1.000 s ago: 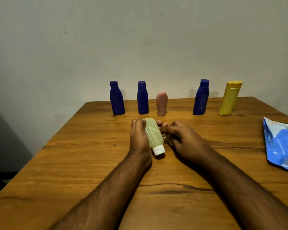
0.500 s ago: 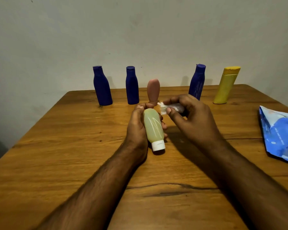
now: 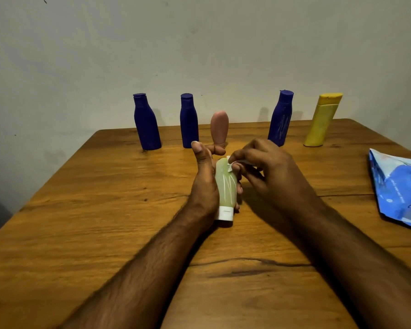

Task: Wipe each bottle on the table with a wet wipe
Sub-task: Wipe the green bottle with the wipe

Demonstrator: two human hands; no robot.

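My left hand (image 3: 205, 184) grips a pale green tube bottle (image 3: 225, 186) with a white cap, which points toward me, just above the wooden table (image 3: 105, 210). My right hand (image 3: 268, 172) pinches a small white wet wipe (image 3: 233, 163) and holds it against the far end of the green bottle. Along the back edge stand three dark blue bottles (image 3: 146, 123) (image 3: 189, 121) (image 3: 281, 118), a pink bottle (image 3: 219, 128) and a leaning yellow bottle (image 3: 322, 121).
A blue and white wet wipe pack (image 3: 399, 186) lies flat near the table's right edge. A plain grey wall rises right behind the row of bottles. The table's left edge drops off to a dark floor.
My right hand has brought the wipe down from above the green bottle onto its far end. My left hand still holds the bottle, now with the thumb raised.
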